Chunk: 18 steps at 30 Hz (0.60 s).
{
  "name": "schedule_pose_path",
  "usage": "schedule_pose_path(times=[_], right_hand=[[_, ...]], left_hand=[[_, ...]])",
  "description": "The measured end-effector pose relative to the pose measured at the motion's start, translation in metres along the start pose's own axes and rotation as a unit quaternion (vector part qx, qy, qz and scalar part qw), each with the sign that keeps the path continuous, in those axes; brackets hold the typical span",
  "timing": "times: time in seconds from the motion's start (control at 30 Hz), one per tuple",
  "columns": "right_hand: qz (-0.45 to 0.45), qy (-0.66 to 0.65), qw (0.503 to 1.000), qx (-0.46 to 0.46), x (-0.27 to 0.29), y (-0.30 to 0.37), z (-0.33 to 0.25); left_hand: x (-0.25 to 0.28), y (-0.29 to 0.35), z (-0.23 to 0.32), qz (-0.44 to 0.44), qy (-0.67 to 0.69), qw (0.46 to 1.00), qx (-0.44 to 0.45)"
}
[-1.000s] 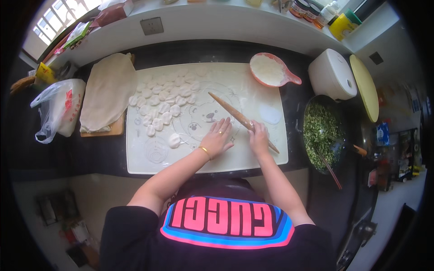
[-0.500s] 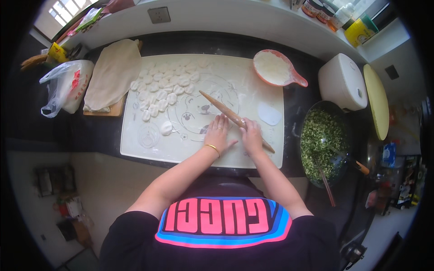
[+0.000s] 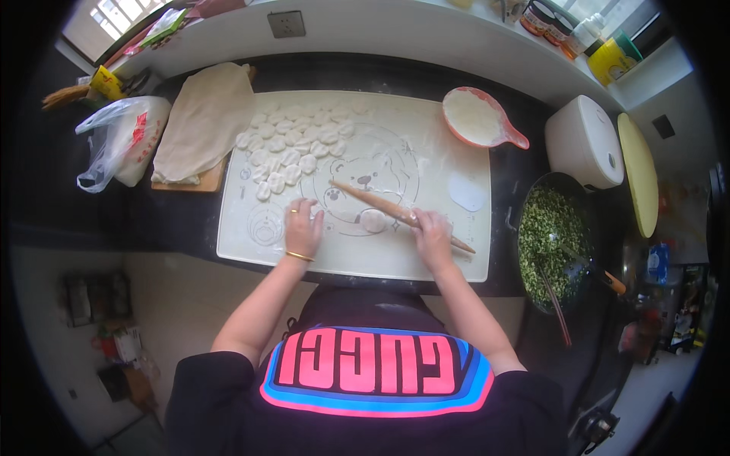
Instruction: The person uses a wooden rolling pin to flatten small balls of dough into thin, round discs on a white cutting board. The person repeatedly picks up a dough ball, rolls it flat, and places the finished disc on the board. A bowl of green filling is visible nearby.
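So that small pale dough disc [image 3: 372, 221] is lying on the mat [image 3: 426, 118] right between your 2 hands, on your side of the rolling pin [image 3: 380, 204] and just beside its shaft. Can't tell if the pin's edge actually touches it. From your right hand [image 3: 433, 242] the disc is off to the left and slightly away from you. It's a bit nearer that hand than your left hand [image 3: 303, 235], though not by much. The pin's long axis runs on a diagonal: 1 tip far and left, the other near and right, poking out past your right hand.

Looks-wise, the disc is roundish, whitish and fairly flat. The pin is plain light-brown wood, fat in the middle, tapering at both ends.

Grip check: your right hand is wrapped around the pin toward its near end. Your left hand is low over the mat with the fingers bent, and I can't tell whether there's anything under those fingertips.

Further out, a crowd of small dough pieces [image 3: 290, 156] covers the far left of the mat, and a white scraper [image 3: 466, 194] lies on its right. Past that you've got a red bowl [image 3: 515, 138] of white powder, and a dark pan with chopped green filling [image 3: 549, 228].
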State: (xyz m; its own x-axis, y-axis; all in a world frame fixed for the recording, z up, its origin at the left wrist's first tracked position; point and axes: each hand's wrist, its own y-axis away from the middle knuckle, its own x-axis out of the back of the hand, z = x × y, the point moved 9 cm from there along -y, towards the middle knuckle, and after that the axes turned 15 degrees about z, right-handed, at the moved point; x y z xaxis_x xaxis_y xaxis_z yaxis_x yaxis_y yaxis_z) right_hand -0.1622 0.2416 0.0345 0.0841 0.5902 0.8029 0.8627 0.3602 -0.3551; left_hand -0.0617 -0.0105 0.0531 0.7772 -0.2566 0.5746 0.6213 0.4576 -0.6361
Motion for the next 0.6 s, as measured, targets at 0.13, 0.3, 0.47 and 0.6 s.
schedule_pose_path(times=[0.13,0.3,0.47,0.6], right_hand=[[-0.027,0.012,0.997,0.069,-0.014,0.017,-0.028],[-0.006,-0.002,0.996,0.088,-0.024,0.029,-0.045],[-0.013,0.041,0.999,0.004,-0.020,0.037,-0.021],[-0.025,0.142,0.989,-0.033,-0.013,0.036,-0.005]], left_hand=[[-0.014,0.002,-0.032,-0.159,-0.015,0.984,-0.083],[-0.010,-0.016,-0.049,-0.123,-0.015,0.992,-0.037],[-0.050,0.019,0.024,-0.299,0.007,0.950,-0.086],[-0.071,0.031,0.022,-0.310,-0.114,0.936,-0.126]])
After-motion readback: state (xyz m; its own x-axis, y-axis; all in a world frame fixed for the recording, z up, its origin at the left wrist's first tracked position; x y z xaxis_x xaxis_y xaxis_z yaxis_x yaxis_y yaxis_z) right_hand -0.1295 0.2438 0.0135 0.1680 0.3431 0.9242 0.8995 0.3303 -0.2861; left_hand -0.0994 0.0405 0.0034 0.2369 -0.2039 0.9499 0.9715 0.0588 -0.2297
